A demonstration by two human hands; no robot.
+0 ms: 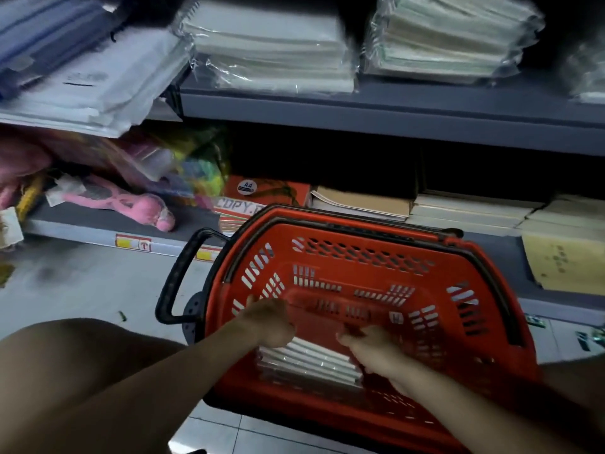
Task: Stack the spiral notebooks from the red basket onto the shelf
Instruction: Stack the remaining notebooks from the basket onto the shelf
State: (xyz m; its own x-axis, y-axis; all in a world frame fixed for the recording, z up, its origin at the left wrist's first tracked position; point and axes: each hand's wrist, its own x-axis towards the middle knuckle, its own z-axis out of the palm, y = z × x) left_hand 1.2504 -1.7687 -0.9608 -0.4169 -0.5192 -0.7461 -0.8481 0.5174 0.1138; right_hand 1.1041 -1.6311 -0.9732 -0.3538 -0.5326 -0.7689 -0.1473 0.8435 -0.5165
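While both hands reach into the red basket (370,257), the notebooks (311,362) lie stacked at its near end. Left hand (268,322) and right hand (370,345) curl over the stack's far corners; whether the fingers actually clamp it cannot be told. Risk: slick plastic wrap lets the stack slide or fan apart on lifting. It could also catch the basket rim before reaching the shelf (393,106).

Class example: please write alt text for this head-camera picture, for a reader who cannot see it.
Both hands, left hand and right hand, reach into a red basket on the floor, at the ends of a wrapped stack of notebooks. Behind it, shelves hold more wrapped notebook stacks.
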